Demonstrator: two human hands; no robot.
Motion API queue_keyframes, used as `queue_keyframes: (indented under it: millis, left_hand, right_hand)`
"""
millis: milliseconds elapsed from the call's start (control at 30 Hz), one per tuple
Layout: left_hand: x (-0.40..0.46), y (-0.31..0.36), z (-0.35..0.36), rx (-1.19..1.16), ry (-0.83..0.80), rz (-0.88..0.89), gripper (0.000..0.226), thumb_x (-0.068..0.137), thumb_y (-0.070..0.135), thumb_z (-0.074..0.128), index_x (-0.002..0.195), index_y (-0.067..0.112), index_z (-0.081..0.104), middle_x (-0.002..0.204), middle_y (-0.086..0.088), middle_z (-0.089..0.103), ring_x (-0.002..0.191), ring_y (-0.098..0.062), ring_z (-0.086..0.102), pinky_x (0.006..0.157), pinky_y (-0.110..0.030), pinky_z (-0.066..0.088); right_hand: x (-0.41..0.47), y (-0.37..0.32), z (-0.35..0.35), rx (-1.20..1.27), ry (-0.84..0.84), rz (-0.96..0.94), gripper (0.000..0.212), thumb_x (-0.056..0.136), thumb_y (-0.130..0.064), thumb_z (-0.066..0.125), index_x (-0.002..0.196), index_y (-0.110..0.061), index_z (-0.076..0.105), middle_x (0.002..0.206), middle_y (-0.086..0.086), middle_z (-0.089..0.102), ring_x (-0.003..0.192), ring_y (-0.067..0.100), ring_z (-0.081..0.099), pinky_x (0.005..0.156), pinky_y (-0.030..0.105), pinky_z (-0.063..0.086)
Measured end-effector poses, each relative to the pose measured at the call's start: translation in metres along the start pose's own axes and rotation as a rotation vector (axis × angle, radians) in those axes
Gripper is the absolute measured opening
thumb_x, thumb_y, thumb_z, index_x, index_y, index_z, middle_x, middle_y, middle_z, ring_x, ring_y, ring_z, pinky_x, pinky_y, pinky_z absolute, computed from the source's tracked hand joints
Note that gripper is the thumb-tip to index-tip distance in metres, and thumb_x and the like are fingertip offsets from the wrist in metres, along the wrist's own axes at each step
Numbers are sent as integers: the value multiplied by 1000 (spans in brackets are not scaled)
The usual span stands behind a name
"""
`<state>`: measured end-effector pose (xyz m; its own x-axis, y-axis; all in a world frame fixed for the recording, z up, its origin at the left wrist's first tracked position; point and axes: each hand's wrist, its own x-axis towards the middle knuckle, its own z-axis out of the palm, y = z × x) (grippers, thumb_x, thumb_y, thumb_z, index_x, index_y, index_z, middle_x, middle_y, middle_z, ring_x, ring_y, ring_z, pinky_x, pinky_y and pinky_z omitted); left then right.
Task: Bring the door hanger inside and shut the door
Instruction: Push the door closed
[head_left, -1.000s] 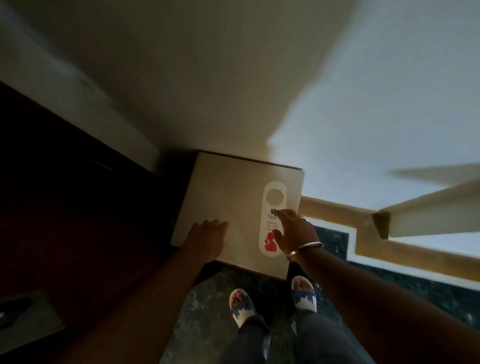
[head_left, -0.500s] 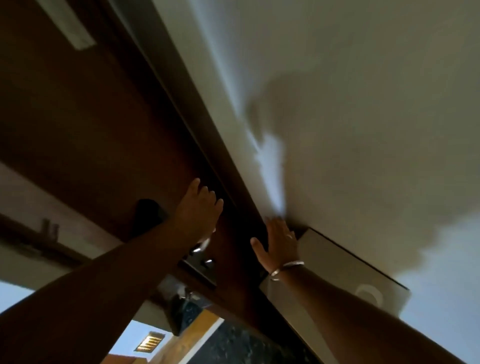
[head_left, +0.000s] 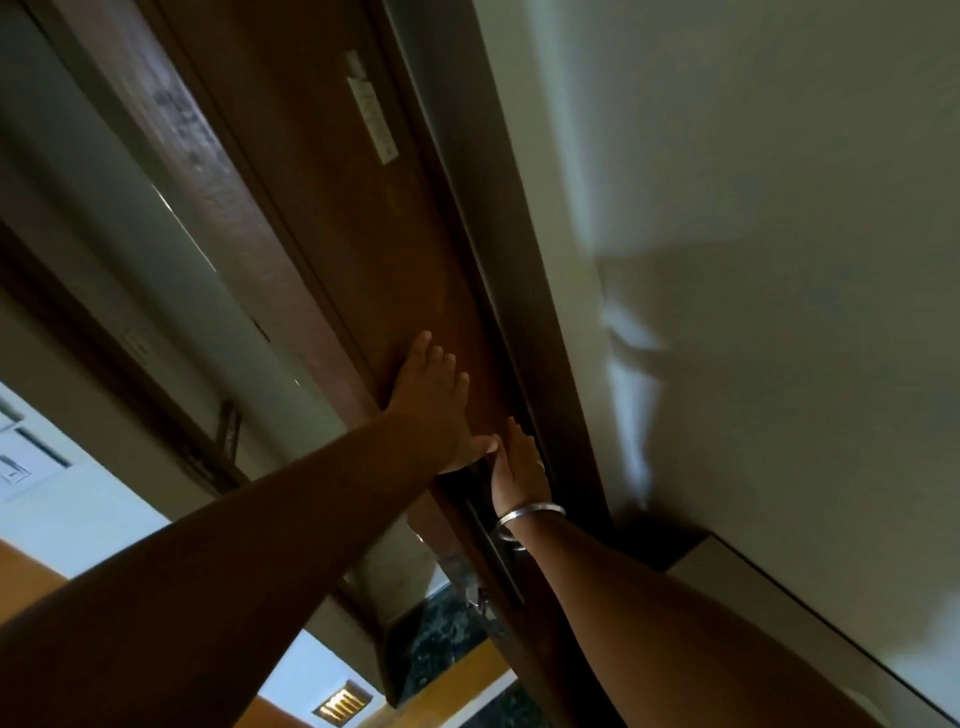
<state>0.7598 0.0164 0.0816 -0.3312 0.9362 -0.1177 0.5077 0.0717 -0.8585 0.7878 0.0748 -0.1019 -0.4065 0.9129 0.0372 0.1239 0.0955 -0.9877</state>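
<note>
A dark brown wooden door (head_left: 363, 249) runs diagonally through the head view, seen edge-on and still ajar. My left hand (head_left: 434, 410) lies flat on its face, fingers spread, holding nothing. My right hand (head_left: 519, 465), with a silver bangle at the wrist, presses flat against the door next to the dark frame (head_left: 524, 312), just above the metal lock plate and handle (head_left: 501, 561). The door hanger is out of sight.
A pale wall (head_left: 753, 208) fills the right side. A white box-like shelf (head_left: 810, 623) sits at lower right. Through the gap at lower left I see a corridor with a lit wall, dark marble floor (head_left: 441, 634) and a wooden skirting.
My view swung from the shelf with the hanger up to the door. My right hand left the shelf edge and joined my left hand on the door, which has swung closer to its frame.
</note>
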Motion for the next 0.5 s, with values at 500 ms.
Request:
queue_keyframes:
  millis: [500]
  left_hand:
    - [-18, -69, 131, 1, 69, 25, 99, 89, 77, 11, 155, 4, 4, 162, -24, 1, 149, -39, -3, 117, -56, -12]
  right_hand:
    - [-9, -12, 133, -179, 30, -138, 81, 80, -62, 13, 146, -19, 29, 150, 12, 38, 137, 32, 34, 111, 49, 31]
